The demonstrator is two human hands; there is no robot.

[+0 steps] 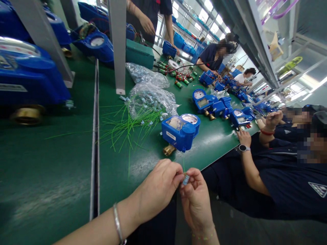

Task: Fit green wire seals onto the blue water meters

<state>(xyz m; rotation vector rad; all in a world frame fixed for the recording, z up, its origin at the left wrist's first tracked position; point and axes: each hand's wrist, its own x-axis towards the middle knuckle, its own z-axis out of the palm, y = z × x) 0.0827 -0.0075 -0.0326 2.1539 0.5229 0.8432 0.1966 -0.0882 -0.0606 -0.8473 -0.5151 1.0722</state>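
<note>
Head view: left hand (162, 183) and right hand (195, 195) meet over the near edge of the green table (120, 194), fingertips of both pinched on a small grey-blue tag (186, 180) with a thin green wire, a blue meter (176, 136) with brass fitting standing just beyond them. A grey post (117, 47) rises farther back, a metal strip (95, 136) crosses the table at left, and more blue meters (221, 107) sit right, near a co-worker's hand (244, 138). Clear plastic bag (150, 97) holds similar tags, green wires (129, 127) fanned before it; second bag (145, 76) behind, pale pieces inside.
</note>
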